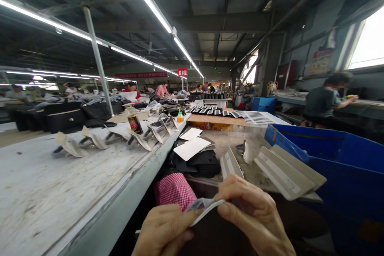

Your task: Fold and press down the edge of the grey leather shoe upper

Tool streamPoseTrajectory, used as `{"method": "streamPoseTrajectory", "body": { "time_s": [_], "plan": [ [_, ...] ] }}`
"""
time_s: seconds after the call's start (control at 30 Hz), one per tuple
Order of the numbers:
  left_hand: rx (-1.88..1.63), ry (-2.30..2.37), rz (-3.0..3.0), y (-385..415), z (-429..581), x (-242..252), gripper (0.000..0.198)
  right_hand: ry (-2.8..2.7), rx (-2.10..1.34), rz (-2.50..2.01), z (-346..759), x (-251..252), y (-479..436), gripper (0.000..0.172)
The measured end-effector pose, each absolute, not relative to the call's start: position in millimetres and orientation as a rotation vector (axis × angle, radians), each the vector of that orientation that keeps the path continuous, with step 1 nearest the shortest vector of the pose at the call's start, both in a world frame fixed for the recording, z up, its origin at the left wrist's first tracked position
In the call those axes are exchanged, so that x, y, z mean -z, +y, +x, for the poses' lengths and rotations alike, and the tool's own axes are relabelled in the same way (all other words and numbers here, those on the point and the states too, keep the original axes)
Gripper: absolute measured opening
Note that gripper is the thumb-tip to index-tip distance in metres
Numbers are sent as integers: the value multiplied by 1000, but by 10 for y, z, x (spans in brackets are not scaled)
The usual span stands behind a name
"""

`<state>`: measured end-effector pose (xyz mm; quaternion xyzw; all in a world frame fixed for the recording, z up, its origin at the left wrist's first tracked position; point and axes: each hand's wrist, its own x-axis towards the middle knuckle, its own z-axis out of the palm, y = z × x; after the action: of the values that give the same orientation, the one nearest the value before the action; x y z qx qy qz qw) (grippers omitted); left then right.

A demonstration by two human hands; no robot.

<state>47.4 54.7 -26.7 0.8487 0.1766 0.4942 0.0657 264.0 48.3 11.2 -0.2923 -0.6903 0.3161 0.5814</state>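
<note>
Low in the middle of the head view, both hands pinch a thin, bent piece (207,210) with a white edge and a greyish, film-like surface. My left hand (168,226) grips its left end between thumb and fingers. At the other end, my right hand (253,214) has thumb and fingertips closed on the edge. What the piece is exactly I cannot make out. A red-and-white checked cloth sleeve (174,192) shows just behind the left hand. Beyond the hands lie a flat pale panel with a strip (231,164) and a stack of black pieces topped by a white panel (192,149).
Several curved pale pieces (138,139) stand along the white table (75,184), near a dark-labelled jar (133,121) and a small bottle of orange liquid (180,117). To the right are larger beige panels (285,172) and a blue bin (339,160). A person (322,100) sits far right.
</note>
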Motion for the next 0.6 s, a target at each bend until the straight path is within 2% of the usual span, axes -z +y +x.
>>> {"method": "streamPoseTrajectory", "body": {
  "time_s": [0.1,0.27,0.43,0.6],
  "plan": [
    [-1538,642,2527,542,577,180,31,-1558,-713,-695,2632,-66,516,16],
    [-1525,769,2470,543,788,39,43,-1538,-764,-747,2645,14,530,14],
    [-1613,913,2567,559,857,122,43,-1598,-803,-693,2673,38,577,14],
    [-1718,853,2679,642,889,207,45,-1749,-644,-664,2666,88,647,10]
  ]
}}
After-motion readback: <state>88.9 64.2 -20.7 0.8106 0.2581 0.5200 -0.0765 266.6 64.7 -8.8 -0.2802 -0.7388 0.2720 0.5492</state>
